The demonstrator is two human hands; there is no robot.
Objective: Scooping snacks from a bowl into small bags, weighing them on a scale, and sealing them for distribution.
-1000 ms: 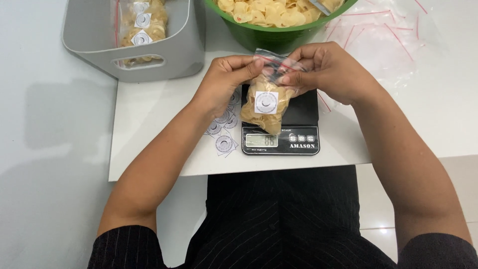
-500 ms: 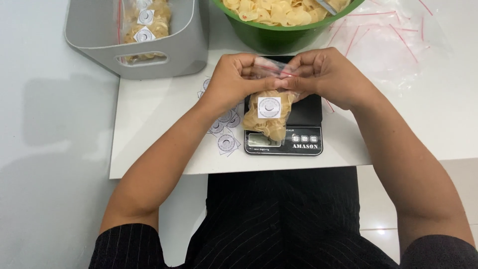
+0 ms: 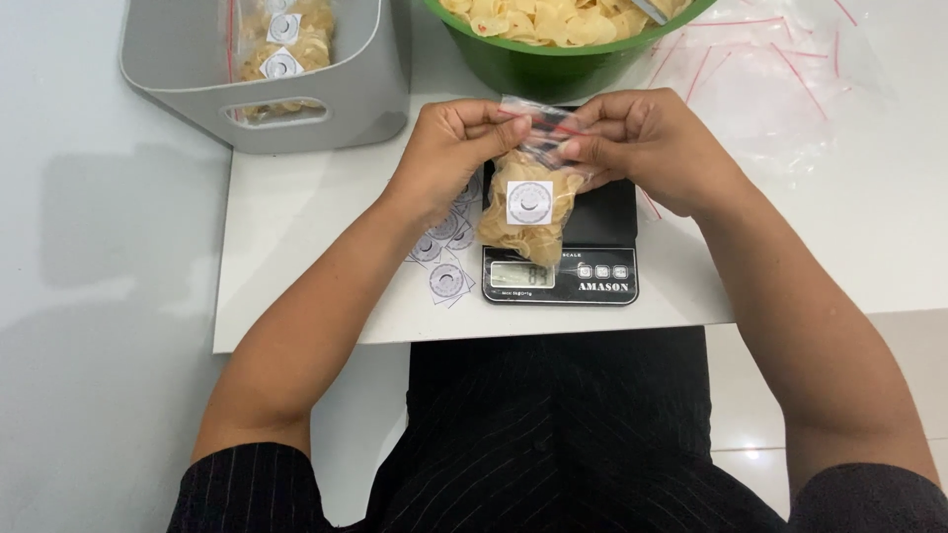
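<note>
At the centre of the frame, my left hand [image 3: 449, 148] and my right hand [image 3: 647, 143] meet over a small clear bag of chips [image 3: 526, 207], the fingers of both hands closed on its top edge, pinching along the red seal strip. The bag hangs upright from that grip, its lower end over the platform of a black kitchen scale [image 3: 592, 252], just above the lit display; whether it touches the platform I cannot tell. A square white sticker with a round mark [image 3: 529, 201] faces up from the front of the bag.

The scale sits near the front edge of a white worktop [image 3: 296, 257]. Just left of it, partly under my left wrist, lie loose stickers [image 3: 444, 262] of the same kind, overlapping one another. At the upper left of the frame stands a grey plastic bin [image 3: 346, 94] with a cut-out handle, holding filled and labelled bags [image 3: 281, 44]. At the top centre, just behind my hands, is a green bowl [image 3: 553, 69] heaped with pale yellow chips [image 3: 553, 20]. At the upper right, empty clear bags with red strips [image 3: 760, 69] are spread flat on the worktop. My dark pinstriped clothing [image 3: 558, 434] fills the bottom of the frame.
</note>
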